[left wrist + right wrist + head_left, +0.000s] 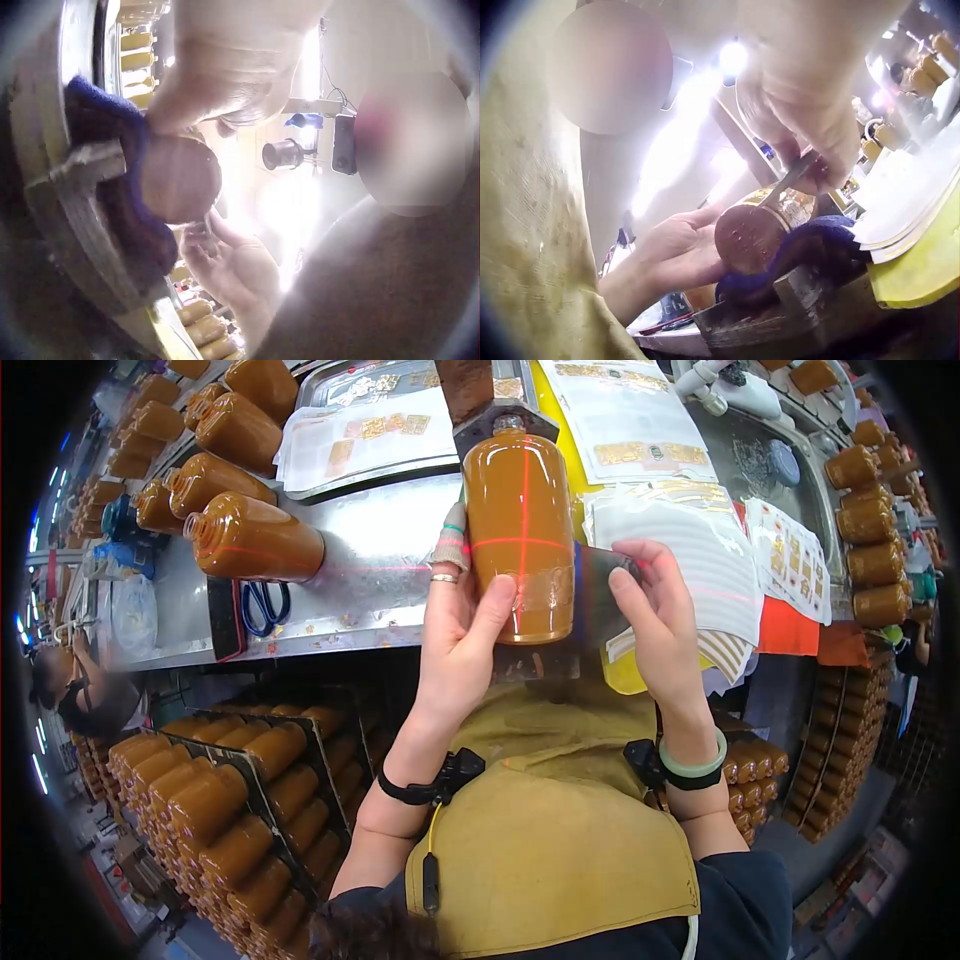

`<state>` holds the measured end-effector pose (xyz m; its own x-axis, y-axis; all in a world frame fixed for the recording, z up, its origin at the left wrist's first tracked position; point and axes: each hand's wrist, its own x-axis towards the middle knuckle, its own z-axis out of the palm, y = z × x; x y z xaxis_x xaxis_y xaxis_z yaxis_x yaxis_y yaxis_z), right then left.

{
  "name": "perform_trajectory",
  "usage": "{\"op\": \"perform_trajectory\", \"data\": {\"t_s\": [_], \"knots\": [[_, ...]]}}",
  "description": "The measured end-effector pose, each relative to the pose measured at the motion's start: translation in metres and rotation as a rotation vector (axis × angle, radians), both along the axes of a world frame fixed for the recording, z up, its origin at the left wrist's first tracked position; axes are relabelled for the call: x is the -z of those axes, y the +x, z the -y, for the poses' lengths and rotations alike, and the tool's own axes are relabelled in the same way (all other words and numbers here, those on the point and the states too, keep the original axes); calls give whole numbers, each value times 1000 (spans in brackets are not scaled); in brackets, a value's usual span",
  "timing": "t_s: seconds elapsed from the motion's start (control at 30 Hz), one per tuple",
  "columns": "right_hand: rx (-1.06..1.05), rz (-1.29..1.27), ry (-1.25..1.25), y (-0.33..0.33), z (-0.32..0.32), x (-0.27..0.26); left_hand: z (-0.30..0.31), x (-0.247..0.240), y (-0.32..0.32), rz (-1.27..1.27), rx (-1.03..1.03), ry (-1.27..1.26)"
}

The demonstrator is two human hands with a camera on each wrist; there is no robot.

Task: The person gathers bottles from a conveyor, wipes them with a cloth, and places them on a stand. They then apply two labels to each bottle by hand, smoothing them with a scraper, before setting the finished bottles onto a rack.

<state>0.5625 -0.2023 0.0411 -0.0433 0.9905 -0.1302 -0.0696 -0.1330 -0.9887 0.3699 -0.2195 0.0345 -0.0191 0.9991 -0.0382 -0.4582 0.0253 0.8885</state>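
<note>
Left hand (458, 622) on bottle (522, 510) near bench edge (345, 650)

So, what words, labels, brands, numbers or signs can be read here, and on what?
None can be read with certainty.
Sheets: gold print, too small to read.
Bottle: no legible text.
Dark item in the right wrist view: pale letter-like marks, too blurred.

No lettering, number or brand is readable. Printed sheets (787, 558) near the front edge of the worktop (375, 540) bear marks too small to make out.
</note>
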Motion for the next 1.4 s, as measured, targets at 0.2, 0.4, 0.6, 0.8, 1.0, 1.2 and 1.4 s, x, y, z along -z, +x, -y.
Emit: {"op": "perform_trajectory", "data": {"t_s": [0.2, 0.4, 0.6, 0.8, 1.0, 1.2, 1.4], "knots": [[-40, 72, 102, -9, 3, -6, 12, 11, -25, -652, 158, 165], [-68, 259, 234, -23, -5, -20, 21, 13, -16, -907, -51, 215], [-189, 531, 493, -33, -18, -49, 21, 15, -14, -1053, -158, 322], [-343, 719, 1260, -20, -15, -33, 20, 21, -19, -1002, -145, 369], [-96, 1056, 1304, -13, -78, -43, 22, 36, -24, -905, -86, 345], [-457, 807, 1247, -24, -32, -23, 22, 31, -14, -1037, -276, 389], [-365, 746, 1450, -14, -48, -15, 21, 23, -15, -1167, -381, 475]]}}
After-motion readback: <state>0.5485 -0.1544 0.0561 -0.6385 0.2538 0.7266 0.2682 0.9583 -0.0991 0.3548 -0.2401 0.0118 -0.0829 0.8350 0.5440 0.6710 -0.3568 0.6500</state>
